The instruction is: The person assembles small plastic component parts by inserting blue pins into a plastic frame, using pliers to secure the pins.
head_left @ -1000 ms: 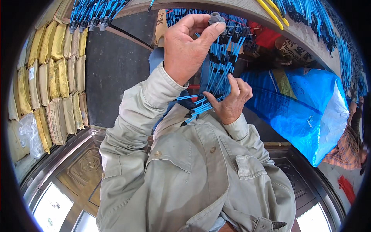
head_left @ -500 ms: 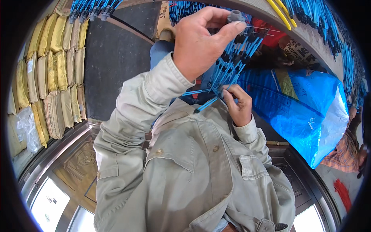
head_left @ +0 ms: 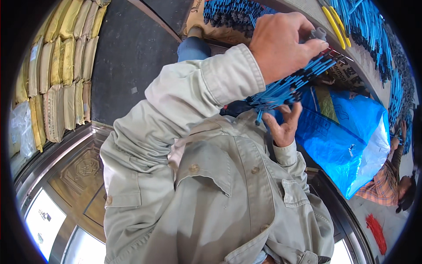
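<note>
My left hand [head_left: 281, 46] is closed, with thumb and fingers pinching a grey ribbed plastic fitting [head_left: 318, 34] at the upper right. Below it hangs a dense bundle of thin blue wires with black sleeves [head_left: 290, 86], apparently strung along a thin metal rod whose end shows beside the fitting. My right hand [head_left: 285, 125] is at the lower end of the bundle, thumb and fingers apart. Whether its fingertips touch the wires I cannot tell.
A blue plastic sack [head_left: 351, 127] stands at the right. More blue wires [head_left: 365, 39] and yellow-handled pliers [head_left: 336, 26] lie on the bench [head_left: 303, 5]. Stacked yellow-brown packages [head_left: 57, 61] line the left. Another person in a plaid shirt [head_left: 382, 187] is at far right.
My left hand has moved right with the fitting and wire bundle. My right hand, earlier pinching wires at the bundle's lower end, has spread its fingers. The view has shifted too.
</note>
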{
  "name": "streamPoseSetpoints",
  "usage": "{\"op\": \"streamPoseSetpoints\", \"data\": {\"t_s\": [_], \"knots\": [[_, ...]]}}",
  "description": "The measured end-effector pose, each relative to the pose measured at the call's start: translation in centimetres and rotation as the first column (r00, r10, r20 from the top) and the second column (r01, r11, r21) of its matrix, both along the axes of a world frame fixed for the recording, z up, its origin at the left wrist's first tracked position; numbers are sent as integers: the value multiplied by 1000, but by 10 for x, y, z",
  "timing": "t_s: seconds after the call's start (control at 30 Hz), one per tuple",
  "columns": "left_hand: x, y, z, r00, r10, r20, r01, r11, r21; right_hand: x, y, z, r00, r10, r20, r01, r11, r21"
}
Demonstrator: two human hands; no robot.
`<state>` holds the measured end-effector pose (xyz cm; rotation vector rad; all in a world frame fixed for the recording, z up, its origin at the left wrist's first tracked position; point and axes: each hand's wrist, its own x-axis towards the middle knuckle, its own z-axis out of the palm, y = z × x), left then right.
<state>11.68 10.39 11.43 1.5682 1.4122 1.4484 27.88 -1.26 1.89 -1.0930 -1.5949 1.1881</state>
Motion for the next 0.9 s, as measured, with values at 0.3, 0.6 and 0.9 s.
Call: {"op": "streamPoseSetpoints", "data": {"t_s": [0.3, 0.6, 0.9], "knots": [[11, 0, -7, 998, 44, -36, -39, 991, 126, -4, 13, 32, 904, -215, 369, 58, 918, 393], [13, 0, -9, 998, 20, -60, -13, 994, 108, -16, 22, 55, 913, -183, 365, 9, 902, 431], [6, 2, -7, 997, -2, -79, 6, 998, 56, -15, 18, 53, 935, 183, 304, -236, 961, 147]]}}
